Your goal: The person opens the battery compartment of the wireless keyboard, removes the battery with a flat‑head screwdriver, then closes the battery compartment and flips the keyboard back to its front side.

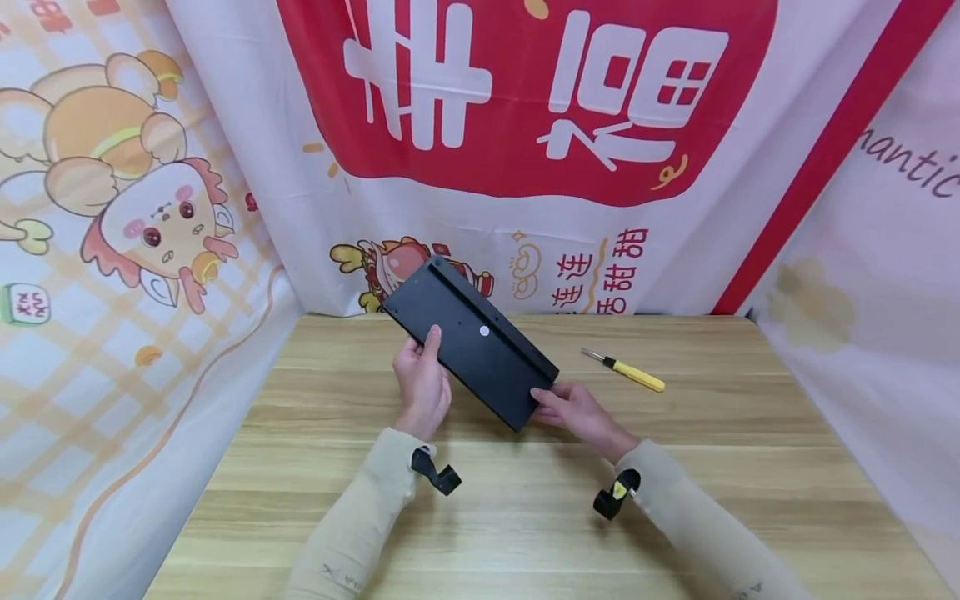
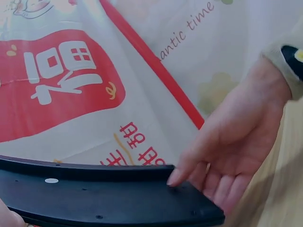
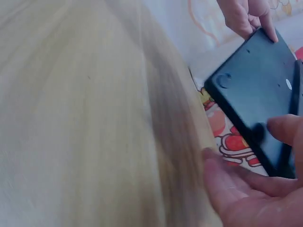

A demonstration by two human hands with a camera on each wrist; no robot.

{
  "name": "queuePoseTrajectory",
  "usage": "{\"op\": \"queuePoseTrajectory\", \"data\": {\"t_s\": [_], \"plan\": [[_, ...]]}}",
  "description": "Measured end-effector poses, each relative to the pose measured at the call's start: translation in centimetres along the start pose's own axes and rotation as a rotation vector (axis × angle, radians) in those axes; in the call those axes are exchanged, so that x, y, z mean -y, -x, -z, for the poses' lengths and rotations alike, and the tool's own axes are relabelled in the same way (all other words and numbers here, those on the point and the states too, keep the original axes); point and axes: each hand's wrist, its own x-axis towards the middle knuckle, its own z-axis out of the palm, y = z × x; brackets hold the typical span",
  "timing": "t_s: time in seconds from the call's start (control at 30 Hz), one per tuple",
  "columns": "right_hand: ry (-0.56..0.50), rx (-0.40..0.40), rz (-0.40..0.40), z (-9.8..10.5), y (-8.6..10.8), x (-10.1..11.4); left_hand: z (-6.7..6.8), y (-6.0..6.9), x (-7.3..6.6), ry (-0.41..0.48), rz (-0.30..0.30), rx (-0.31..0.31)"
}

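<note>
Both hands hold up a black keyboard (image 1: 480, 342) above the table, its underside facing me, tilted down to the right. A raised ridge runs along its far edge, with a small white round sticker and several screw holes on the panel. The left hand (image 1: 423, 385) grips the near long edge, thumb on the underside. At the right end, the right hand (image 1: 576, 410) pinches a corner, thumb (image 3: 284, 128) on the panel and fingers beneath. The keyboard's other face is hidden. A screwdriver (image 1: 630, 371) with a yellow handle lies on the table, right of the keyboard.
The wood-grain table (image 1: 525, 517) ends at a printed cloth backdrop (image 1: 465, 208) with red and white lettering. More printed cloth hangs at the left (image 1: 150, 375) and right sides. Each wrist wears a black strap (image 1: 437, 472).
</note>
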Motion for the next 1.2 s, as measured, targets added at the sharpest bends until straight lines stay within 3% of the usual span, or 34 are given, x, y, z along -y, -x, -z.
{"op": "queuePoseTrajectory", "data": {"t_s": [0.17,0.37,0.57,0.7,0.8,0.87,1.03,1.1,1.2], "plan": [[-0.091,-0.06,-0.029,-0.5,-0.1,-0.4,0.5,0.0,0.4,0.028,0.044,0.0],[-0.18,-0.097,-0.03,-0.2,0.3,-0.4,1.4,-0.5,0.5,0.068,0.088,0.055],[-0.26,-0.098,0.05,1.1,1.0,1.0,2.8,-1.4,0.5,0.065,0.128,0.05],[-0.274,-0.076,0.096,2.6,1.6,2.2,4.9,-2.6,0.0,0.024,0.12,0.017],[-0.2,-0.076,0.102,4.1,2.0,2.6,6.9,-3.4,-0.7,-0.111,0.143,0.018],[-0.141,-0.078,0.099,5.1,2.2,2.7,8.2,-3.7,-1.3,-0.298,0.175,0.06],[-0.049,-0.083,0.051,6.8,2.4,2.3,10.2,-3.7,-2.3,-0.795,0.225,0.233],[-0.027,-0.093,0.019,7.1,2.2,2.1,10.6,-3.5,-2.3,-0.912,0.227,0.291],[-0.011,-0.129,-0.023,7.1,1.7,1.7,11.0,-3.2,-2.1,-0.993,0.224,0.346]]}}
